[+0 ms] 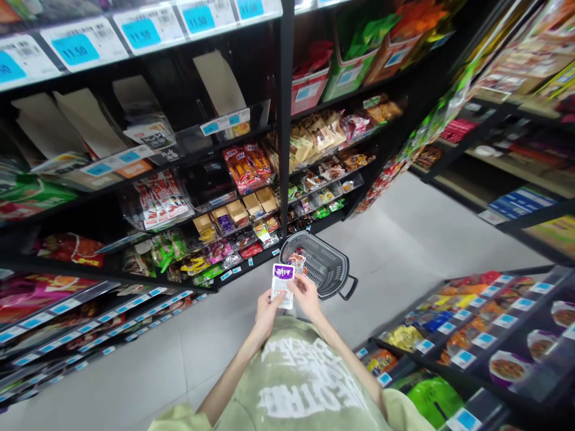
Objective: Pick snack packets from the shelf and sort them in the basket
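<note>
- Packet [283, 285], purple-topped, is being pinched at its edges by the fingertips of the left hand [266, 311] and right hand [305, 294], above the basket [330, 272].
- Slippage is being risked by so light a grip; the floor could be struck instead.

We wear a pale green short-sleeved shirt [296, 383] with large white block lettering [309, 377] across the front; both forearms are bare.

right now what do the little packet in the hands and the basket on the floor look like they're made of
Packet: probably glossy plastic film, white with a purple printed top; it looks thin and flat between both hands.
Basket: likely moulded grey plastic, with slotted walls, a matte look and a dark handle.
</note>
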